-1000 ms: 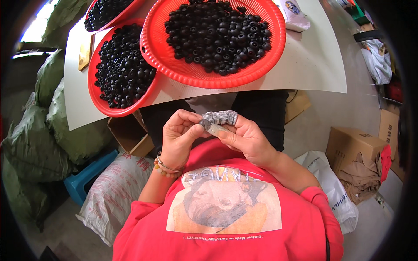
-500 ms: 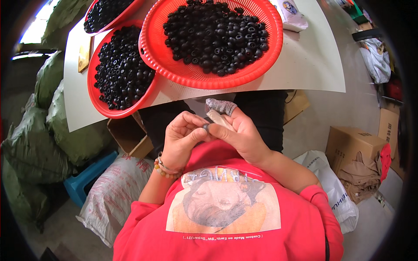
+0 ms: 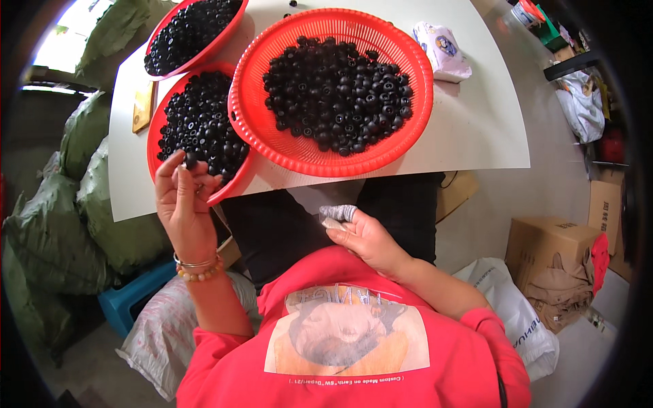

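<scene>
My left hand [image 3: 187, 197] is raised over the near edge of the lower left red basket [image 3: 155, 126]. Its thumb and fingers pinch a small black round piece [image 3: 191, 161], a ring-like bead with a hole. That basket is filled with many similar black pieces [image 3: 197, 112]. Low in front of my lap, my right hand [image 3: 367, 241] is closed around a small pale, flat tool [image 3: 333, 224]; most of it hides inside the grip. A grey knitted finger cover [image 3: 338, 212] sits on one finger of that hand.
A large red basket [image 3: 255, 146] of black pieces stands mid-table, another red basket [image 3: 235, 27] behind left. On the white table [image 3: 476, 136] lie a white packet [image 3: 442, 51] and a wooden block [image 3: 143, 107]. Green sacks [image 3: 51, 224] stand left; a cardboard box [image 3: 544, 238] is at right.
My left hand has left my right hand and moved left and up to the lower left basket. The right hand has lowered slightly, still gripping the pale tool.
</scene>
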`<state>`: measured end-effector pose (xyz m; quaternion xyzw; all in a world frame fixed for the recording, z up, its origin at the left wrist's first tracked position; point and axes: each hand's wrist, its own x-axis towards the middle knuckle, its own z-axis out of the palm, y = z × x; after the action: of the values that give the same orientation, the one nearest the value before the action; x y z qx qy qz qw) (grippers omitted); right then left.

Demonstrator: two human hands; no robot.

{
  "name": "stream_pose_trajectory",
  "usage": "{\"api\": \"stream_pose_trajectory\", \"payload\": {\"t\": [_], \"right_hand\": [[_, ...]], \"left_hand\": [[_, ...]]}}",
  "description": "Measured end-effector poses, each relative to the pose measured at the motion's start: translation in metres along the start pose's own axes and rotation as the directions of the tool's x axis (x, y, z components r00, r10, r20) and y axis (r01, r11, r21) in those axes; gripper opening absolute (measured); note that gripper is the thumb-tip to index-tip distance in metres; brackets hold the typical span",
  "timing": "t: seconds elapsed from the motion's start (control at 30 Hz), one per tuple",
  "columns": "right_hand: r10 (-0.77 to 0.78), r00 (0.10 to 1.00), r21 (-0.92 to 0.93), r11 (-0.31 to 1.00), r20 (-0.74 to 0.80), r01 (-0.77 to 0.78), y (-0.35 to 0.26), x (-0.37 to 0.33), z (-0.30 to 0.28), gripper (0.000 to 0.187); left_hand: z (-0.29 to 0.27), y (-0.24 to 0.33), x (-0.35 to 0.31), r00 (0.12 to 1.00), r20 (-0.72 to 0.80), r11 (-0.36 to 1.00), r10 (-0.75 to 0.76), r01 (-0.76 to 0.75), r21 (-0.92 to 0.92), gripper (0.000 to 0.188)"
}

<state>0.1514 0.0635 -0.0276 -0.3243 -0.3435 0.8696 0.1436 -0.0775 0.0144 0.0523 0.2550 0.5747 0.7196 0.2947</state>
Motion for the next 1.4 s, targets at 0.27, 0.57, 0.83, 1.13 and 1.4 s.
{"api": "stream_pose_trajectory", "payload": {"t": [0.27,0.57,0.83,1.13,1.4], "right_hand": [[0.089,0.996,-0.024,0.996,0.015,-0.089,0.002,0.002,-0.004,0.033],[0.097,0.993,-0.058,0.994,0.061,-0.094,0.004,0.002,-0.008,0.036],[0.016,1.0,-0.086,0.996,0.005,-0.015,0.012,0.004,-0.014,0.036],[0.054,0.998,-0.172,0.984,0.01,-0.051,0.009,0.004,-0.01,0.031],[0.037,0.999,-0.174,0.984,-0.033,-0.042,-0.006,-0.002,0.005,0.027]], "left_hand": [[0.033,-0.012,0.008,0.907,0.237,0.716,0.349,-0.421,0.557,0.013],[0.1,-0.013,0.052,0.558,0.813,0.407,-0.167,-0.712,0.572,0.015],[0.118,-0.021,0.061,0.599,0.674,0.182,-0.432,-0.674,0.716,0.016],[0.109,0.001,0.055,0.631,0.775,0.561,0.037,-0.654,0.507,0.016],[0.062,0.005,0.0,0.836,0.54,0.995,-0.095,0.081,0.05,0.012]]}}
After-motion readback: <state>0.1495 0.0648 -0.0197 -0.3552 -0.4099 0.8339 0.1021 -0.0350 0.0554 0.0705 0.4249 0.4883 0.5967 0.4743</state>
